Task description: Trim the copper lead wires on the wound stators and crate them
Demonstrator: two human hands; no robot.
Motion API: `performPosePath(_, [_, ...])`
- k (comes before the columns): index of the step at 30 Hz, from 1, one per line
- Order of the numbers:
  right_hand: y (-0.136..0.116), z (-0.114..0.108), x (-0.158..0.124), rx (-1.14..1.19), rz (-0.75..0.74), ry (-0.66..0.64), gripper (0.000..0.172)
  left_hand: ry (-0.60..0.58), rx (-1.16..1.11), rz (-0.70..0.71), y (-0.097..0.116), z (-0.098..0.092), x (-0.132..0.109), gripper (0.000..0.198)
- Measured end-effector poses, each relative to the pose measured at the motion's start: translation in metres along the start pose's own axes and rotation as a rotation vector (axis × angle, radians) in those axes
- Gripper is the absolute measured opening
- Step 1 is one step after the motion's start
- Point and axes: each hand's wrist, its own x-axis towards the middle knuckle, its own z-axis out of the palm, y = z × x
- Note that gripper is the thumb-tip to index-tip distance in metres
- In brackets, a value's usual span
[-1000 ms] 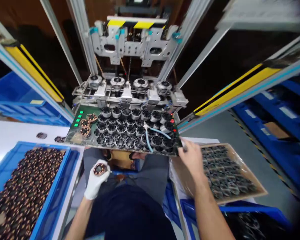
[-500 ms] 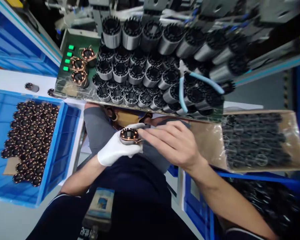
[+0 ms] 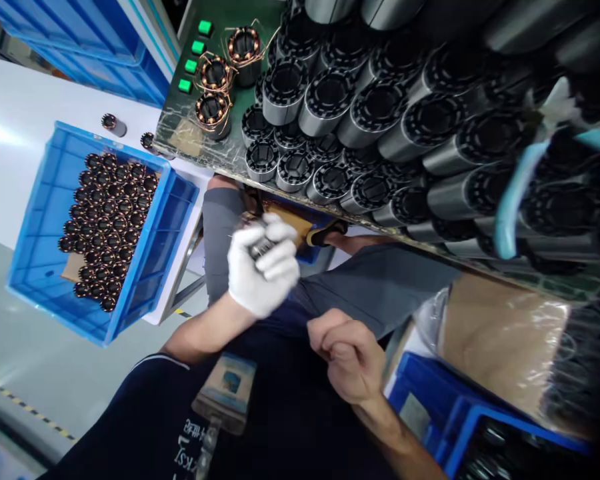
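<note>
My left hand [image 3: 263, 270], in a white glove, is wrapped round a wound motor stator [image 3: 263, 248] above my lap. The stator is tilted and partly hidden by the fingers, and it is blurred. My bare right hand [image 3: 349, 353] is lower and to the right, apart from the stator. Its fingers are curled in closed, and what they hold, if anything, is hidden. Past my hands, a green bench [image 3: 187, 137] bears three copper-wound stators [image 3: 213, 110] at its left. Rows of steel stator cores [image 3: 326, 100] with black ends fill its right part.
Blue-handled pliers [image 3: 517, 200] lie on the stator cores. On the left a blue crate [image 3: 43, 220] holds many wound stators, with two loose ones [image 3: 114, 125] beyond it. To the right are a cardboard box [image 3: 500, 333] and a blue bin [image 3: 467, 433] of dark parts.
My right hand has come off the stator, moved down and curled closed. My left hand has turned over and tilted the stator, gripping it more fully. The view has swung and moved closer to the bench.
</note>
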Motion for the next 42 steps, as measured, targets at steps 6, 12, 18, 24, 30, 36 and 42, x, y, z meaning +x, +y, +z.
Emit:
performPosePath(6, [-0.019,-0.025,0.014,-0.117,0.258,-0.038,0.035,-0.535,0.931,0.673,0.014,-0.034,0.039,0.055])
performPosePath(12, [-0.01,-0.01,0.027,0.073,0.219,-0.017,0.051,-0.611,0.795,0.271,0.003,-0.026,0.0,0.063])
performPosePath(18, [-0.01,-0.018,0.014,-0.185,0.139,-0.092,0.037,-0.213,0.054,-0.468,-0.007,-0.003,-0.024,0.068])
performPosePath(24, [-0.026,-0.014,0.04,-0.01,-0.175,-0.056,0.036,-0.124,0.191,-0.371,-0.018,-0.014,-0.012,0.055])
performPosePath(30, [-0.012,-0.002,0.041,-0.274,-0.047,-0.208,0.028,-0.06,0.234,-0.402,-0.022,-0.038,0.001,0.069])
performPosePath(36, [-0.009,-0.045,-0.003,-0.187,0.12,-0.344,0.028,-0.134,0.621,0.01,-0.021,-0.041,0.007,0.037])
performPosePath(42, [-0.014,-0.043,0.032,-0.173,0.273,0.115,0.023,-0.44,1.1,0.304,-0.005,-0.025,-0.009,0.07])
